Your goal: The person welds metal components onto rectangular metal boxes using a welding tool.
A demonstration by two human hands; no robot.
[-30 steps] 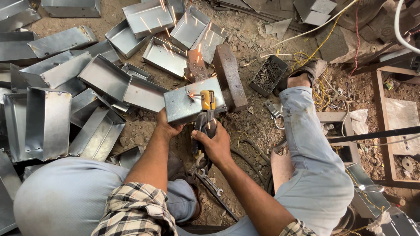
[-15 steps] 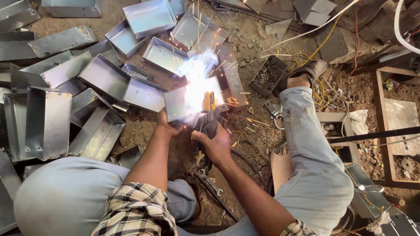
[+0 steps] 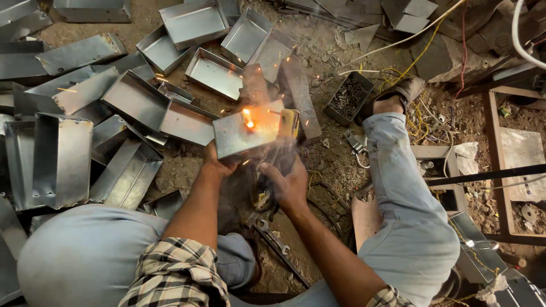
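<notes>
My left hand (image 3: 219, 163) grips the near edge of a grey sheet-metal box (image 3: 236, 136) held on the ground in front of me. My right hand (image 3: 287, 181) is closed around a welding electrode holder (image 3: 267, 196), its tip up against the box. An orange glowing spot (image 3: 248, 120) with sparks and a little smoke sits on the box's top face. A small yellow block (image 3: 289, 123) stands at the box's right edge. My legs in light blue trousers frame the spot on both sides.
Several open sheet-metal boxes (image 3: 136, 99) lie heaped at left and top. A wrench (image 3: 273, 239) lies on the dirt between my legs. A dark tray of small metal parts (image 3: 348, 98) sits beyond my right foot. Cables (image 3: 409, 62) and wooden frames (image 3: 500, 170) crowd the right.
The bright white welding flash of half a second ago has died down to an orange glow with scattered sparks. Both hands stay in the same place.
</notes>
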